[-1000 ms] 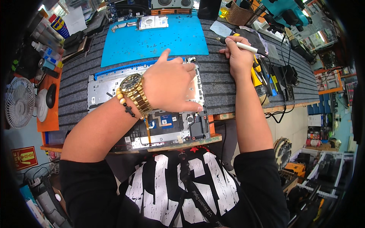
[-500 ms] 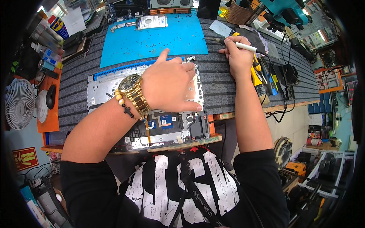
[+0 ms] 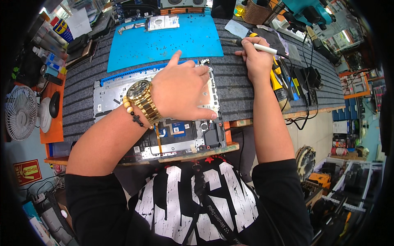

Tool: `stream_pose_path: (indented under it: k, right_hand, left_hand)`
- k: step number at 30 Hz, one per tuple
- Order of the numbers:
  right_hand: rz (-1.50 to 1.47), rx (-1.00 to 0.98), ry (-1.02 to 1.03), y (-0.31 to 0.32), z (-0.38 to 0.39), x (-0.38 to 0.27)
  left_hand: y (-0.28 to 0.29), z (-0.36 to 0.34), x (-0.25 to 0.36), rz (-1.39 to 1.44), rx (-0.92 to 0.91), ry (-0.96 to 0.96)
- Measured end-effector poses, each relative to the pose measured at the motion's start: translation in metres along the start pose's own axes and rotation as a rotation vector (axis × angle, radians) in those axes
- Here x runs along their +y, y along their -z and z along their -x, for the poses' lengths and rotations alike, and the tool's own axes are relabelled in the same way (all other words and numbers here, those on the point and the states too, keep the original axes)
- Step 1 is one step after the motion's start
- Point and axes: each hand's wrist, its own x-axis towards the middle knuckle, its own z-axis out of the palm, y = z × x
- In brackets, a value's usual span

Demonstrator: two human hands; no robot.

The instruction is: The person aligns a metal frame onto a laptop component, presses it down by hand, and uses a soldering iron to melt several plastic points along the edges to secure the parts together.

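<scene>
My left hand (image 3: 180, 92), with a gold watch (image 3: 141, 97) and a beaded bracelet on its wrist, lies palm down with fingers spread over an opened laptop chassis (image 3: 108, 96). The chassis has silver metal plates, a blue strip along its far edge and black parts near me. Out to the right, my right hand (image 3: 257, 59) is closed round a slim soldering iron (image 3: 266, 49) with a white handle. A dark cord trails from its rear end, and its tip points left above the striped grey mat. The fingers partly hide its front section.
A blue work mat (image 3: 164, 43) dotted with small screws lies beyond the chassis, bearing a silver drive (image 3: 163, 23). Yellow- and blue-handled tools (image 3: 283, 82) and a brush lie beside my right forearm. A white fan (image 3: 20, 112) stands at left, a teal microscope (image 3: 310, 12) far right.
The view has shifted very slightly. Both hands keep nearly the same places, the left on the chassis and the right round the soldering iron.
</scene>
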Motion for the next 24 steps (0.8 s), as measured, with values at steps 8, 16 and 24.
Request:
stream_pose_path:
  k: [8, 16, 24]
  right_hand:
    - [-0.146, -0.085, -0.067, 0.021, 0.04, -0.031]
    - [-0.176, -0.173, -0.151, 0.038, 0.087, -0.039]
    - [-0.058, -0.19, -0.105, 0.045, 0.1, -0.033]
  left_hand:
    - [-0.003, 0.006, -0.001, 0.03, 0.059, -0.04]
    - [0.006, 0.003, -0.002, 0.167, 0.041, -0.023]
    - [0.009, 0.005, -0.003, 0.193, 0.003, -0.026]
